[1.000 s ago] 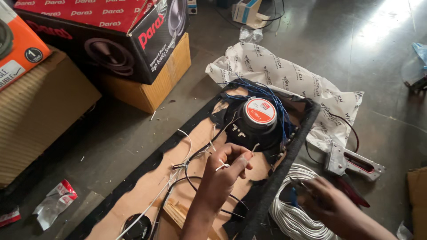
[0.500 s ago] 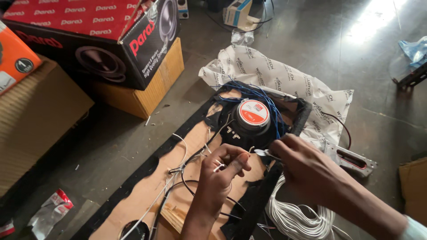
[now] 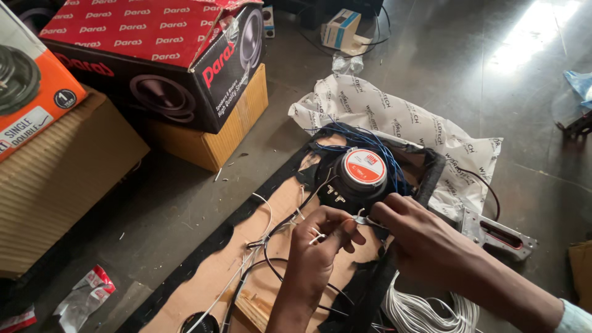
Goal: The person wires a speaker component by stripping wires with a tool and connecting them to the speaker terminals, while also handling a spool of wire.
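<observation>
1. The right hand (image 3: 431, 246) has come across: a second ago it lay out to the side by the coil of white cable (image 3: 425, 311), and now it sits just in front of the speaker (image 3: 357, 179), fingertip to fingertip with the left hand (image 3: 317, 246).
2. The left hand has hardly moved; it holds its place over the brown board (image 3: 246, 271), and the speaker has not shifted on the board.
3. Judging from that, the work on the wiring passes from one hand to both, with the two hands closing on the same short piece of thin white wire (image 3: 361, 217).
4. The left hand's fingers are curled, thumb and forefinger pressed together on the wire's near end (a short white stub pokes out below them).
5. The right hand's fingertips pinch the other end of the same wire; I cannot tell whether they also hold a small metal tip there.
6. The wire lies between the two sets of fingertips, touching both, just below the speaker's black body and its red-and-white round label, and near the bundle of blue wires (image 3: 370, 145) behind it.
</observation>
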